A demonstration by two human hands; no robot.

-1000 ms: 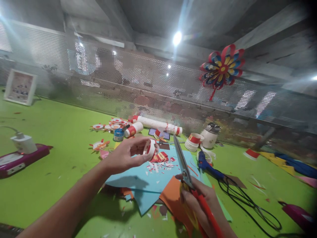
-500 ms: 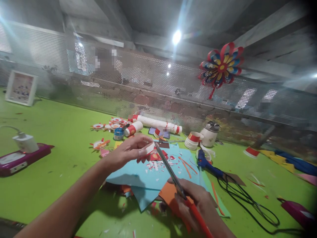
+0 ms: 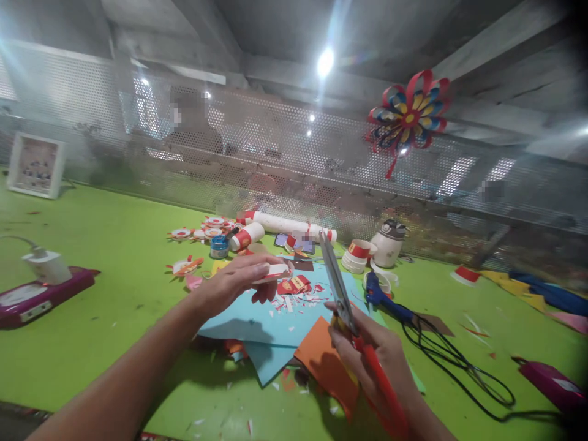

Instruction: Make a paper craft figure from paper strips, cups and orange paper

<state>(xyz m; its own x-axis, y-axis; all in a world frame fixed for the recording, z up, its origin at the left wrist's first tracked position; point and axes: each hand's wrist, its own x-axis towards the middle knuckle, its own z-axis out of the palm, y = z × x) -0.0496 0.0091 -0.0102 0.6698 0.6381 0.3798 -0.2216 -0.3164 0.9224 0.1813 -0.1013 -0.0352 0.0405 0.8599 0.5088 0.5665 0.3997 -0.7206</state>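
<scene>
My left hand (image 3: 234, 283) pinches a small white and red paper ring (image 3: 274, 271) above the blue paper sheets (image 3: 257, 321). My right hand (image 3: 372, 361) grips red-handled scissors (image 3: 342, 300), the blades closed and pointing up and away, a short way right of the ring. An orange sheet (image 3: 324, 361) lies under the right hand. Red and white paper scraps (image 3: 298, 299) are scattered on the blue sheet.
On the green table (image 3: 105, 275): a blue glue gun (image 3: 381, 297) with black cable (image 3: 459, 367), white and red paper tubes (image 3: 280, 228), a white pot (image 3: 386, 245), a purple device (image 3: 37, 297) at left with a white charger. A paper flower (image 3: 407, 116) hangs on the perforated screen.
The scissors swung from pointing left at the ring back to pointing up and away. My left hand turned the ring flatter and lowered it slightly.
</scene>
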